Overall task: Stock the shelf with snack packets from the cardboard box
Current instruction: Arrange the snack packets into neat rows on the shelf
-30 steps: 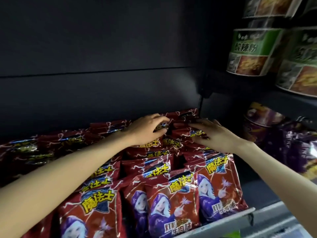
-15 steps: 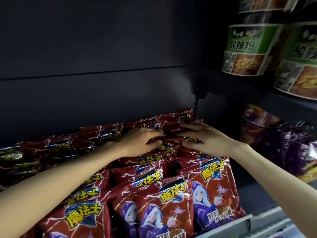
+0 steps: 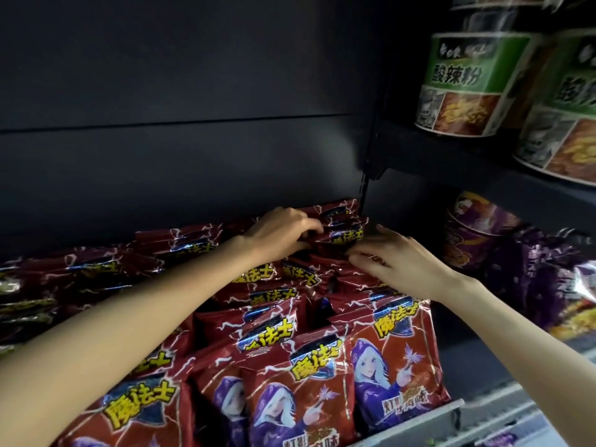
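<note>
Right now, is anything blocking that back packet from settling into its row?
Nothing visible does. Both hands, left and right, are already on the packet at the back of the shelf, right atop the other packets.

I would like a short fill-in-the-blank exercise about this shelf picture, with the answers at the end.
1. Both hands reach to the ___ of the row of red snack packets.
2. The left hand and right hand touch packets of ___ colour.
3. The green noodle tubs stand on the shelf ___ the purple tubs.

Answers: back; red; above
</note>
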`<state>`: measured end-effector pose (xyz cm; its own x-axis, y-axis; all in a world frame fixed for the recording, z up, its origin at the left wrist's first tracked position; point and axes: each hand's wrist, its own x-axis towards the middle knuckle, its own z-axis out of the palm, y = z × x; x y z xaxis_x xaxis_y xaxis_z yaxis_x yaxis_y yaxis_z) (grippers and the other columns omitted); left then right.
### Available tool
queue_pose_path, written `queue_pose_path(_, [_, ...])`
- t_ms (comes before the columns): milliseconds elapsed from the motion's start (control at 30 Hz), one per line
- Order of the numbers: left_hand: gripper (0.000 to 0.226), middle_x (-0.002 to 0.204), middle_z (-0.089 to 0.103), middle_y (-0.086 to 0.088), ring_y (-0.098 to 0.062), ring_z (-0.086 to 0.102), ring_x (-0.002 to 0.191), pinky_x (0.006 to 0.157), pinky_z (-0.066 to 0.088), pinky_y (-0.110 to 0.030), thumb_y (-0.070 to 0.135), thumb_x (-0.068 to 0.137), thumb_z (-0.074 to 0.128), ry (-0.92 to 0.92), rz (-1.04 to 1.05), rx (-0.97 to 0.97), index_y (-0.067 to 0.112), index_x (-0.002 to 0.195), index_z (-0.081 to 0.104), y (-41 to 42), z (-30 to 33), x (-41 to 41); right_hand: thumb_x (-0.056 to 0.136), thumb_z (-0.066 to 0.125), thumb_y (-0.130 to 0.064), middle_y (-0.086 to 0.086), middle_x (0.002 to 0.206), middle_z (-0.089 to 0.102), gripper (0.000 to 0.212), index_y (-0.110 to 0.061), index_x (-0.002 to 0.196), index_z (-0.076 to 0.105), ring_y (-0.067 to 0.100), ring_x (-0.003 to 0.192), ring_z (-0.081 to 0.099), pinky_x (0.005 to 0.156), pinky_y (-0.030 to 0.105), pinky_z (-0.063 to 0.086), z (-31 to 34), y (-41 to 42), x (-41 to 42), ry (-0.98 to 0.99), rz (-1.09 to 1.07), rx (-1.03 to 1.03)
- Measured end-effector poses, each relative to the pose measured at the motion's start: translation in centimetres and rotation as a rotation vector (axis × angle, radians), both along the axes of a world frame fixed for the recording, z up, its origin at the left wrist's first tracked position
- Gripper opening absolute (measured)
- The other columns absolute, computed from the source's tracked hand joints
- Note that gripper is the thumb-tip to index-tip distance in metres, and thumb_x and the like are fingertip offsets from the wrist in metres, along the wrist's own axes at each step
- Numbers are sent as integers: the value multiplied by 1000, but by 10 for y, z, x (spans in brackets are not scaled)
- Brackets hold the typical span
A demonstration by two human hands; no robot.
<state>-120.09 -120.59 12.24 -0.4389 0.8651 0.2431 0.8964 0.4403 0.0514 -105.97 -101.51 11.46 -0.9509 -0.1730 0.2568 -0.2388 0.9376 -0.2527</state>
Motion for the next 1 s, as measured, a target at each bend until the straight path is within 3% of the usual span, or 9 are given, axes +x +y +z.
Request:
queue_pose_path(67, [39, 111, 64, -1, -14, 62, 97, 80, 42, -22, 23, 86, 68, 11, 14, 1, 20, 125, 60, -5, 1, -1, 99, 43, -37, -9, 70, 63, 29, -27, 119, 62, 2, 58, 59, 65, 16, 43, 5, -4, -7, 15, -82, -22])
queue_pose_path(133, [41, 112, 63, -1, -13, 61, 96, 79, 42, -21, 24, 86, 68, -2, 32, 0, 19, 126, 59, -4, 1, -2, 99, 44, -34, -10, 60, 56, 34, -32, 133, 50, 0, 44, 51, 52, 11, 32, 9, -10, -15, -24, -152, 21])
queue_pose_path(200, [46, 110, 61, 2, -9, 58, 91, 76, 40, -19, 23, 82, 72, -79, 50, 35, 21, 126, 58, -3, 2, -3, 99, 45, -35, -9, 105, 64, 45, -40, 142, 36, -4, 64, 57, 66, 15, 43, 13, -17, -23, -65, -178, 102])
queue_pose_path(267, [51, 109, 58, 7, -6, 57, 84, 75, 44, -19, 20, 78, 76, -200, 46, 98, 22, 125, 57, -6, 4, -4, 98, 44, -35, -3, 137, 46, 50, -44, 145, 29, 14, 105, 59, 86, 29, 48, 11, -21, -29, -106, -192, 190])
queue_pose_path(367, [40, 113, 61, 5, -6, 64, 81, 76, 53, -22, 11, 81, 72, -239, 42, 175, 20, 119, 62, -28, 11, -5, 100, 38, -38, 1, 135, 38, 42, -40, 141, 38, 23, 125, 43, 99, 35, 42, 5, -19, -31, -110, -227, 269])
queue_pose_path(500, [27, 107, 63, 9, 0, 62, 83, 73, 51, -15, 12, 86, 66, -152, 104, 149, 21, 112, 66, -76, 21, -2, 100, 41, -34, -3, 127, 38, 41, -33, 141, 42, 17, 123, 38, 100, 30, 40, -1, -14, -28, 1, -168, 233])
queue_pose_path(700, [24, 110, 67, 7, -1, 63, 85, 78, 51, -21, 22, 88, 65, -183, 225, -93, 22, 112, 67, -115, 10, 0, 95, 48, -6, -7, 129, 40, 49, -34, 135, 51, 7, 88, 50, 68, 18, 41, 1, -26, -31, -27, 91, 200])
queue_pose_path(867, [28, 111, 69, 7, -9, 66, 94, 84, 53, -29, 30, 93, 57, -288, 241, -186, 25, 120, 64, -108, 13, -2, 98, 45, -21, -15, 123, 54, 34, -28, 127, 60, 2, 106, 53, 89, 13, 37, 16, -27, -26, -157, 174, 103])
queue_pose_path(1000, [27, 109, 69, 6, -4, 63, 92, 82, 50, -22, 26, 92, 60, -244, 243, -182, 23, 118, 65, -104, 13, -1, 95, 46, -44, -14, 119, 56, 34, -30, 120, 64, 3, 112, 43, 87, 11, 28, 12, -27, -26, -155, 180, 111])
